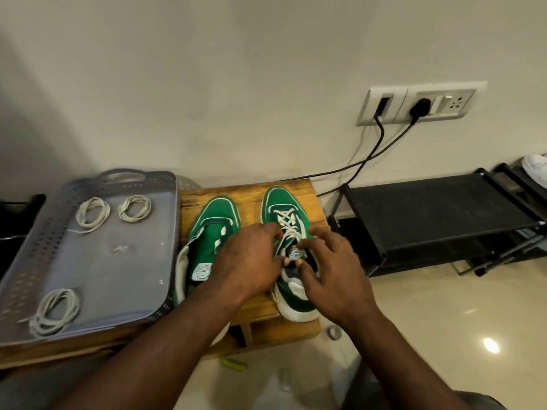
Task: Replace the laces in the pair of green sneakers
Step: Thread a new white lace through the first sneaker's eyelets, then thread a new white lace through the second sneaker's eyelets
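Lacing in progress, head view. A small wooden stool [251, 202] carries both green suede-look sneakers, toes to its far edge. The right-edge sneaker [281, 199] has a flat white lace [285, 217] crossed through its lower eyelets. The left-edge sneaker [213, 220] shows no crossings, tongue flopped open. Left hand [251, 261] curls its fingers onto the upper crossing, apparently pinching it for tension. Right hand [331, 273] is mostly spread, forefinger and thumb flanking the tongue's round label, likely steadying it; actual grip cannot be told. A grey perforated plastic tray [118, 276] beside the stool's left edge holds three coiled pale laces [92, 214], two near its far-left corner, one near-left
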`<state>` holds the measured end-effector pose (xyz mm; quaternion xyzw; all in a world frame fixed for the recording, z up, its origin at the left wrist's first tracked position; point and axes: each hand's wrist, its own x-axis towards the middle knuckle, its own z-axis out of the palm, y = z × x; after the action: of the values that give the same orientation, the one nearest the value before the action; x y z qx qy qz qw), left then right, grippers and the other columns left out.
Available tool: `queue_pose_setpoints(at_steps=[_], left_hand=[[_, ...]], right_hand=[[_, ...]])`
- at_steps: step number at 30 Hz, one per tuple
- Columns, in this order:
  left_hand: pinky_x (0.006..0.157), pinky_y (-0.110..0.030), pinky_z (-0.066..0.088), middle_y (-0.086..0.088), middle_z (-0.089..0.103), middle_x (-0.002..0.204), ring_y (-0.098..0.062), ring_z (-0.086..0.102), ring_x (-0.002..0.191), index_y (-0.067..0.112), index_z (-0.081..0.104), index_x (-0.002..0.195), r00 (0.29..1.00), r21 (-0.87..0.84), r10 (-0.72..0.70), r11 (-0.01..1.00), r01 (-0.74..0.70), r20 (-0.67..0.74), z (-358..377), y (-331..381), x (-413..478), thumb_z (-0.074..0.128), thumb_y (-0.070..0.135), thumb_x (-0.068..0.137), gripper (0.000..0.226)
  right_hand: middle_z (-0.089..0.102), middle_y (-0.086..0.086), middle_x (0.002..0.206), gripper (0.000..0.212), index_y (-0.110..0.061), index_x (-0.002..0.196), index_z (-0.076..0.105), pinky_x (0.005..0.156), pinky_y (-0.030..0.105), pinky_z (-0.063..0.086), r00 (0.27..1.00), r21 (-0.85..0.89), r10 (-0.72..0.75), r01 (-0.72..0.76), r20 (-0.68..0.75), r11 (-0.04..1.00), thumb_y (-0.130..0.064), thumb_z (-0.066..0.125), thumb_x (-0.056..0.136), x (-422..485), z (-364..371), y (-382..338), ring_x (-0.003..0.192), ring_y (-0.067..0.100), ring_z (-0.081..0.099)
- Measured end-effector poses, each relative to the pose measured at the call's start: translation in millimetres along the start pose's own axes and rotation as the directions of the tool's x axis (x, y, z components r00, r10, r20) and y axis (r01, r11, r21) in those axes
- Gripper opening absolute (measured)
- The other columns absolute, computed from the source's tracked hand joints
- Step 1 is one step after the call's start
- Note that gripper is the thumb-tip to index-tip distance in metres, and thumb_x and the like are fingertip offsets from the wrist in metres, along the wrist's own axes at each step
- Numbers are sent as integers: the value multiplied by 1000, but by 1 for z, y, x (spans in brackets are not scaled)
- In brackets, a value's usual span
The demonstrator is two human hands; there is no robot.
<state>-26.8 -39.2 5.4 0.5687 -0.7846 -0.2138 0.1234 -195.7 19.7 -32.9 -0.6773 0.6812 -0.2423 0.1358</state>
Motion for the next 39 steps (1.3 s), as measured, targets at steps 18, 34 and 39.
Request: queue_pose_setpoints(at_steps=[18, 34, 39], left_hand=[[67, -31, 49, 7, 69, 96, -19, 65, 87, 37, 70, 105, 996, 69, -82, 994, 85, -44, -91, -80, -38, 64, 25, 91, 19], [92, -39, 54, -16, 60, 131, -33, 61, 123, 9, 58, 139, 635, 530, -728, 657, 537, 260, -114, -222, -72, 69, 27, 96, 48], [101, -42, 52, -15, 55, 149, -34, 55, 136, 6, 57, 144, 628, 423, -748, 651, 630, 215, -92, -242, -70, 68, 18, 95, 52]], right_hand=[[68, 2, 108, 19, -18, 110, 71, 85, 44, 51, 955, -41, -296, 296, -14, 954, -22, 64, 92, 40, 25, -140, 102, 27, 57], [70, 2, 109, 25, -23, 106, 75, 80, 45, 55, 844, -140, -440, 497, 306, 856, -23, 58, 87, 31, 111, -253, 98, 29, 61], [69, -4, 113, 21, -29, 106, 74, 86, 44, 54, 870, -195, -400, 462, 288, 865, -26, 60, 91, 25, 109, -248, 106, 25, 59]])
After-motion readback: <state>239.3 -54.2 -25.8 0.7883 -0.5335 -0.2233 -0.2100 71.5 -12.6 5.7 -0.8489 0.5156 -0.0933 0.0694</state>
